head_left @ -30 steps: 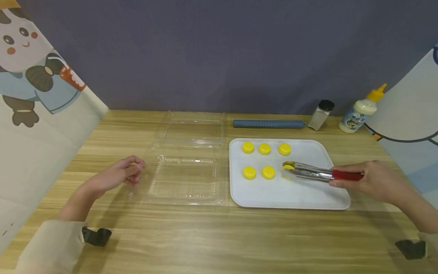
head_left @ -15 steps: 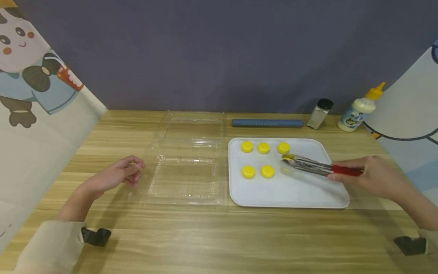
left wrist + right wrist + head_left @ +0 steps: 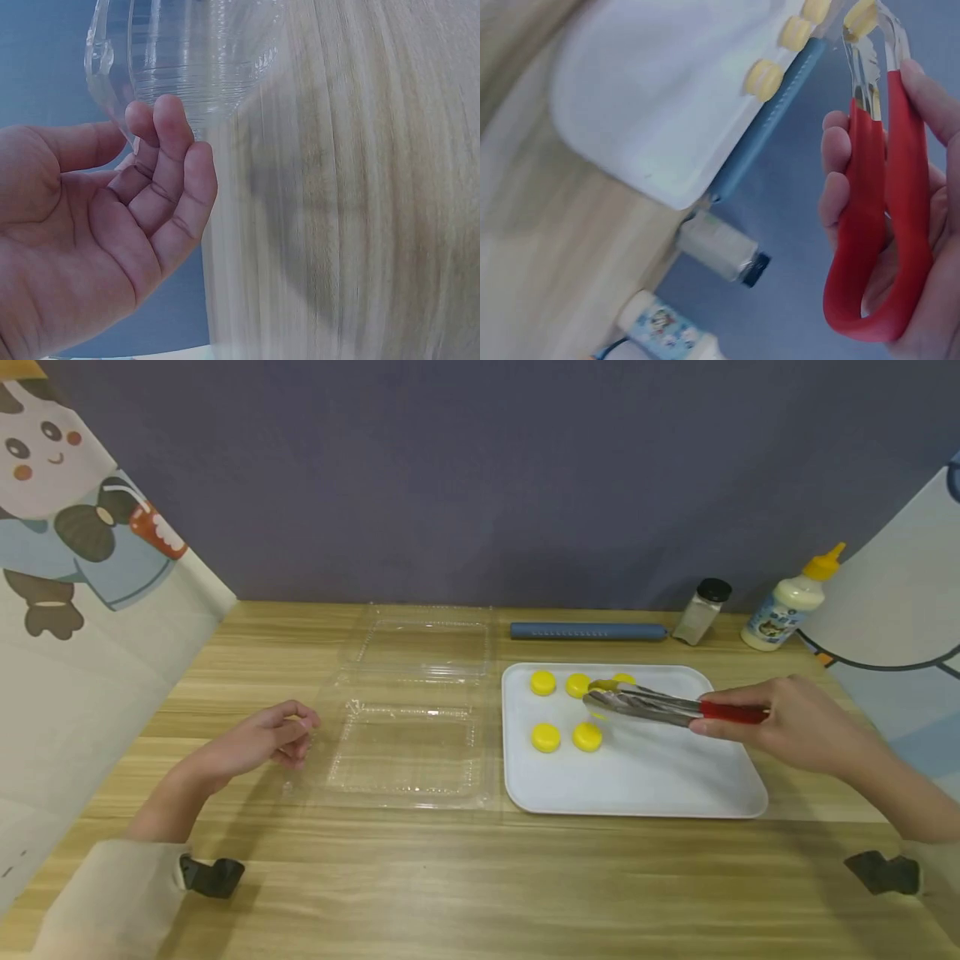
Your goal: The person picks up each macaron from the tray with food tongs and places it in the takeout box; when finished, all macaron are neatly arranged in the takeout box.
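Note:
In the head view, my left hand (image 3: 258, 742) is at the left edge of an opened clear plastic container (image 3: 483, 800), its lid folded back toward the wall. The left wrist view shows thumb and fingers pinching the container's rim. My right hand (image 3: 798, 727) grips metal tongs (image 3: 652, 703) by their red handles, above a white tray (image 3: 637, 789). Between the tongs' tips is a yellow macaron (image 3: 861, 18). Several more yellow macarons (image 3: 545, 737) lie on the tray in two rows; the tongs partly cover the back row.
Behind the tray lies a blue-grey stick-like box (image 3: 588, 632) along the wall. A black-capped jar (image 3: 699, 614) leans at its right end, and a squeeze bottle (image 3: 783, 610) with a yellow nozzle stands further right. Printed panels flank the wooden table (image 3: 450, 885).
The tongs have lifted a macaron from the front row's right end and moved left and back over the tray. The left hand has stayed at the container's edge.

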The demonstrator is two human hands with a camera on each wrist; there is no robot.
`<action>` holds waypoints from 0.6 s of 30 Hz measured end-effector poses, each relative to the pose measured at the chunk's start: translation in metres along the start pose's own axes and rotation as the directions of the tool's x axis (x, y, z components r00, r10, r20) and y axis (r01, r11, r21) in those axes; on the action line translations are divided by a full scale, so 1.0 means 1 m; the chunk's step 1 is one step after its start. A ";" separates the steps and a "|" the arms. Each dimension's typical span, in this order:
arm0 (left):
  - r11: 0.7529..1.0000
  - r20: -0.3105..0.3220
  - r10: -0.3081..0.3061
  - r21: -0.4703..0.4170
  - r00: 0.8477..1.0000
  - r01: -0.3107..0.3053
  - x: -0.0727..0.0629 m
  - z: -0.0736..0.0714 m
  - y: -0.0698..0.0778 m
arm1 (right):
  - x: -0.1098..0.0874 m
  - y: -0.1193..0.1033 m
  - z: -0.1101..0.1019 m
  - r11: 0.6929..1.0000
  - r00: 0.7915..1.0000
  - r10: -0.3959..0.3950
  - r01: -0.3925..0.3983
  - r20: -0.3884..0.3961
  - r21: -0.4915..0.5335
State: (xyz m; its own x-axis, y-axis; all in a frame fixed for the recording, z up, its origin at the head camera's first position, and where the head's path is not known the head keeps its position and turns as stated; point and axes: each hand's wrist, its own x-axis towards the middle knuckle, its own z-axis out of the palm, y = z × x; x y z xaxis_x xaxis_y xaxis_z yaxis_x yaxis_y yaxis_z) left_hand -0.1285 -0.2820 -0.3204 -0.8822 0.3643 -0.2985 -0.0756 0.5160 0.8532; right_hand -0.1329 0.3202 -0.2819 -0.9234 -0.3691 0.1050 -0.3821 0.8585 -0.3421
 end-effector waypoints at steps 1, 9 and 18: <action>1.000 -0.001 -0.001 0.000 1.000 0.001 0.000 0.000 0.000 | 0.003 -0.003 -0.001 1.000 1.000 -0.015 0.015 -0.004 -0.007; 1.000 -0.004 0.005 0.002 1.000 -0.005 -0.002 0.000 0.000 | 0.024 -0.034 -0.006 0.990 0.991 -0.123 0.119 -0.056 -0.077; 1.000 -0.009 0.003 -0.001 1.000 -0.003 -0.002 0.000 0.000 | 0.048 -0.069 0.001 0.973 0.974 -0.216 0.210 -0.062 -0.094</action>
State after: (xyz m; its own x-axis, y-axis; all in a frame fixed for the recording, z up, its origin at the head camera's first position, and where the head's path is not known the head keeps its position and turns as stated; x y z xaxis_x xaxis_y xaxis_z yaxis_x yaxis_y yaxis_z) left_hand -0.1267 -0.2823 -0.3195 -0.8866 0.3588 -0.2919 -0.0733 0.5143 0.8545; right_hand -0.1510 0.2432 -0.2540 -0.8194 -0.5232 0.2341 -0.5691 0.7913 -0.2235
